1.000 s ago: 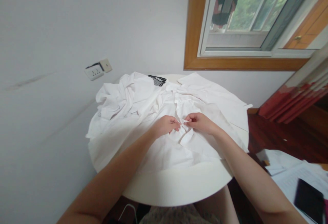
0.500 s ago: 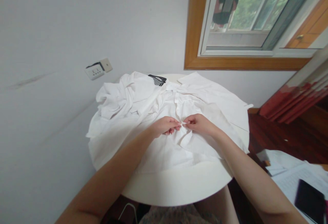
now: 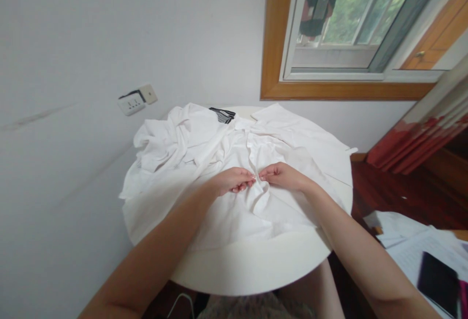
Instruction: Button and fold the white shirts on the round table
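A white shirt point(image 3: 292, 156) lies spread over a round white table, its collar end toward the wall and one sleeve reaching out to the right. My left hand point(image 3: 237, 179) pinches the front edge of the shirt near its middle. Close beside it, my right hand point(image 3: 280, 175) pinches the same strip of cloth from the other side, the fingertips of both hands almost meeting. Any button between the fingers is too small to make out. Below the hands, the loose placket edge curls up in a fold.
The white table point(image 3: 248, 272) shows its bare front rim near my lap. A black-and-white striped piece point(image 3: 223, 114) lies at the back. A wall socket point(image 3: 131, 103) is at left, a wood-framed window above. Papers point(image 3: 409, 248) and a dark flat device point(image 3: 438, 280) are at lower right.
Both hands keep their pinch on the shirt front, shifting only slightly. The fold of cloth below them has turned and curls more. The whole view has moved a little.
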Demonstrator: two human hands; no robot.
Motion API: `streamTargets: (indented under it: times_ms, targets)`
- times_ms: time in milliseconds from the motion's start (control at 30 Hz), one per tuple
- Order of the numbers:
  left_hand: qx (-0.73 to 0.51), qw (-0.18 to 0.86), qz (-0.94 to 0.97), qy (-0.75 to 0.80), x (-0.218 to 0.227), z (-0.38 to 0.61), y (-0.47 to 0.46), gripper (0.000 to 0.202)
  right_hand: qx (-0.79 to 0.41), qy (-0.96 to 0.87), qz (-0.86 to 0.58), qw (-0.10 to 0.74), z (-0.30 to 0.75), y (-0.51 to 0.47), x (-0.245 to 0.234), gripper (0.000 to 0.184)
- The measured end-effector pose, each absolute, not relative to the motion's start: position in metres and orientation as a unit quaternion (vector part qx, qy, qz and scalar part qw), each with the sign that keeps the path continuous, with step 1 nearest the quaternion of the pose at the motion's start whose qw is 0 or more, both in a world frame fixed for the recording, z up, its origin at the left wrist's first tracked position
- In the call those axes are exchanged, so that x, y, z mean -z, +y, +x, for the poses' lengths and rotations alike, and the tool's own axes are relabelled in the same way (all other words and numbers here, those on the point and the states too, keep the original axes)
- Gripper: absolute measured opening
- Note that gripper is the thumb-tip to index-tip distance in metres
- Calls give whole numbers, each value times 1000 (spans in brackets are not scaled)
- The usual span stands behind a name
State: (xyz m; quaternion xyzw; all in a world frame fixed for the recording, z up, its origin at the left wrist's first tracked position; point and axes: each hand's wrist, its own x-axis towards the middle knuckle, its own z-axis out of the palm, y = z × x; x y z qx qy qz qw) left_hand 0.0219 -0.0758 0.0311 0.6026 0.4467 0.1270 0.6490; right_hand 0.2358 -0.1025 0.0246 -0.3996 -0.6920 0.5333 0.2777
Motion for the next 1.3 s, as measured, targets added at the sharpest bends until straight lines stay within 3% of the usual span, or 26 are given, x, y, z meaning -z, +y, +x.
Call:
streamTargets:
  times_ms: [400,1300]
  targets:
    - [-138,652,611,428,-26,19,-73,43,-500,-648,-459,345,228,-100,-22,24]
    - [-130,682,573,435,-34,15,-76,39,-492,-651,-461,348,229,-95,-7,39]
